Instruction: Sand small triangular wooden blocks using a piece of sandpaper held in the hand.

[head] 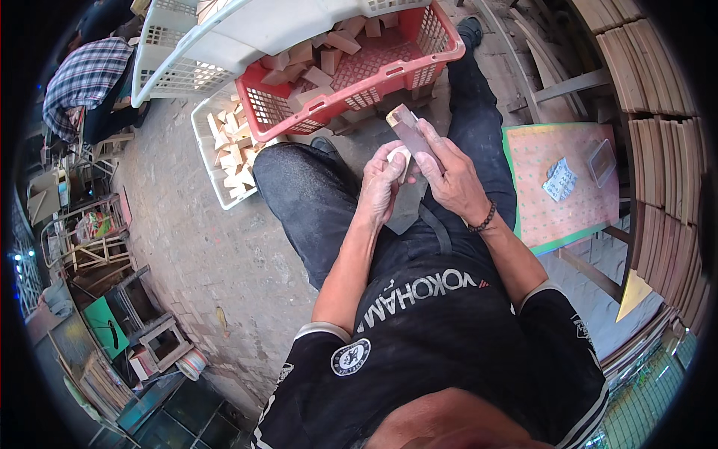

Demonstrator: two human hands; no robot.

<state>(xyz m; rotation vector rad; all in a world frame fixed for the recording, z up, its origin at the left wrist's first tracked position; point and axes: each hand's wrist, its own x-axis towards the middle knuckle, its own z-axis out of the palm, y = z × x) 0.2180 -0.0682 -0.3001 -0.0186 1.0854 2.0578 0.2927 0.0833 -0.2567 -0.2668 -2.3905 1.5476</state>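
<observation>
My left hand [377, 188] grips a small pale wood piece [399, 159] between thumb and fingers. In my right hand [455, 178] is a sanding block [414, 133], its dark reddish face turned towards me and one end worn to yellow. The block lies against or just over the wood piece; contact between them cannot be made out. Both hands are above my lap, between my knees. Beyond them stands a red plastic crate [359, 90] with larger wood blocks [331, 59] in it. By my left knee, a white crate [208, 163] holds many small pale wood pieces [233, 146].
Another white crate [219, 42] rests tilted over the red one. At right is a pink, green-edged board [566, 219] bearing a printed scrap [560, 179] and a clear plastic tray [602, 163]. Stacked wood strips [650, 73] rise beyond. A person [90, 78] bends over at upper left.
</observation>
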